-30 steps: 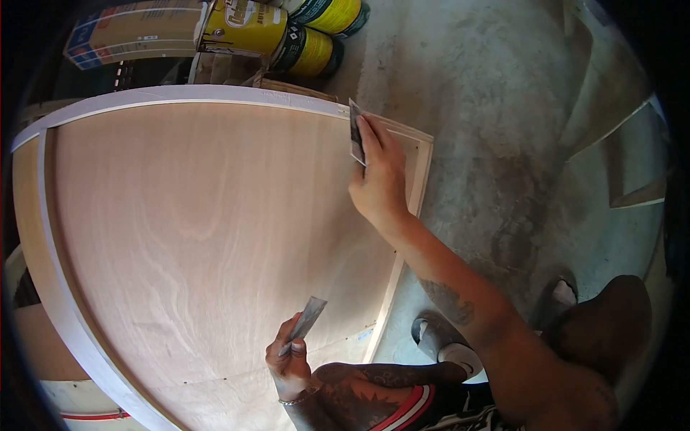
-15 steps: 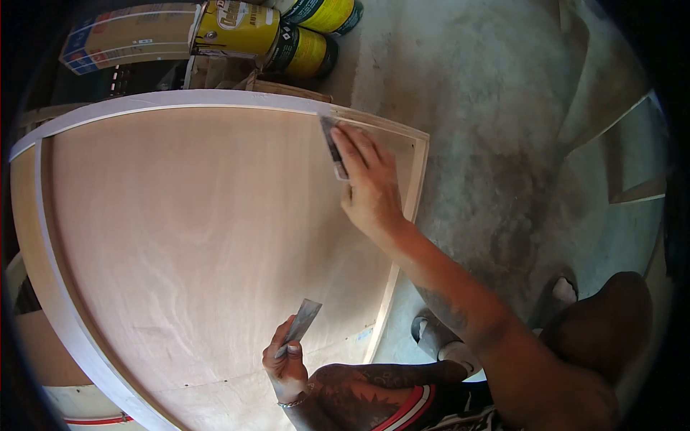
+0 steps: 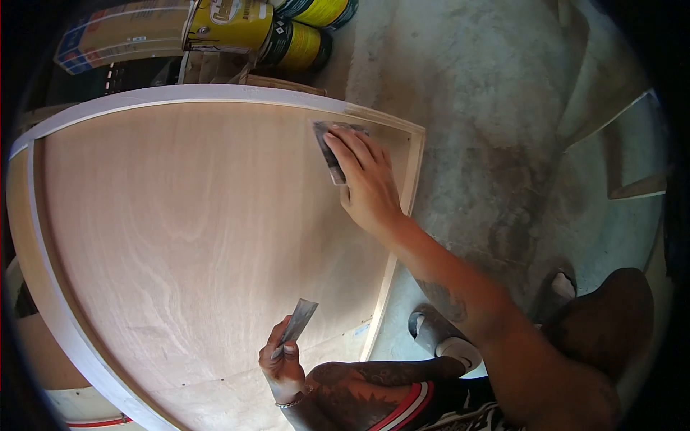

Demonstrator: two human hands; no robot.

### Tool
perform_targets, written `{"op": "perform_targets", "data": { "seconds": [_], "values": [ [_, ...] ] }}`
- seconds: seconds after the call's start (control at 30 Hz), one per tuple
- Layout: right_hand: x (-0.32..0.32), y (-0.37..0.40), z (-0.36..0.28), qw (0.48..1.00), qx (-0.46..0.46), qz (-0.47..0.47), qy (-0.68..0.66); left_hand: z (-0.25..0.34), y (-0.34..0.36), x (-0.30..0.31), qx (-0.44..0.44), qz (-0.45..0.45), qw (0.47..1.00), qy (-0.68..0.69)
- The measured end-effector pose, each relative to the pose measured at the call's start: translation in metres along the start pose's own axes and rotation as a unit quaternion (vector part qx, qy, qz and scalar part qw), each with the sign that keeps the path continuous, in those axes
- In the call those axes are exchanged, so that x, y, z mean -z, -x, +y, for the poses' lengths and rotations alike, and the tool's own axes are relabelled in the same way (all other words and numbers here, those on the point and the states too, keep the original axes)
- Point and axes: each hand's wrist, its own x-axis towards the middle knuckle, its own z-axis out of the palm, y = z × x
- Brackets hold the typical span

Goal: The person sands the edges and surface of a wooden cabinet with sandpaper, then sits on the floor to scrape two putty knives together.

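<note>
My right hand [image 3: 368, 169] is closed on a wide, dark, stained putty scraper [image 3: 330, 159], gripping it from above. It is over the pale plywood panel [image 3: 180, 215], just inside the wooden rim near the far right corner. My left hand [image 3: 282, 363] holds a narrow metal putty knife [image 3: 297, 323] between thumb and fingers, with the blade pointing up over the panel's near part. A curved rim strip [image 3: 208, 93] coated in whitish filler runs round the panel. Toward the right corner this edge shows bare wood.
Yellow-and-dark cans [image 3: 296, 47] and a brown cardboard box [image 3: 126, 37] are beyond the rim. Concrete floor [image 3: 474, 144] lies to the right, with a wooden frame piece [image 3: 611, 133] at its far side. My sandalled foot [image 3: 438, 330] is beside the panel's edge.
My right hand has drawn the wide scraper slightly down off the rim, over the panel. The left hand with the putty knife has barely moved. The view has shifted slightly.
</note>
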Motion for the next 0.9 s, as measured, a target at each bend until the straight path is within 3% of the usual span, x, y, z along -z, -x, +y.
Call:
{"op": "perform_targets", "data": {
  "seconds": [0.1, 0.17, 0.33, 0.43, 0.7, 0.9],
  "values": [
    [0.0, 0.011, 0.014, 0.998, -0.036, 0.045, 0.012, 0.004, -0.001, 0.0, -0.003, -0.009, 1.0, 0.004],
    [-0.006, 0.007, 0.027, 0.983, -0.145, 0.113, -0.002, 0.001, 0.001, 0.0, -0.014, -0.007, 1.0, 0.0],
    [-0.012, -0.015, -0.012, 0.988, -0.098, 0.111, -0.047, 0.002, 0.005, 0.0, 0.005, -0.004, 1.0, -0.011],
    [-0.004, -0.02, -0.034, 0.996, -0.036, 0.027, -0.084, -0.001, 0.004, 0.001, 0.002, -0.007, 1.0, -0.026],
    [-0.002, 0.008, 0.022, 0.996, -0.018, 0.077, 0.04, 0.003, 0.004, -0.003, -0.041, 0.02, 0.999, 0.006],
    [-0.011, -0.001, 0.031, 0.996, -0.012, 0.071, 0.046, 0.003, 0.007, -0.002, -0.033, 0.023, 0.999, -0.008]
  ]
}}
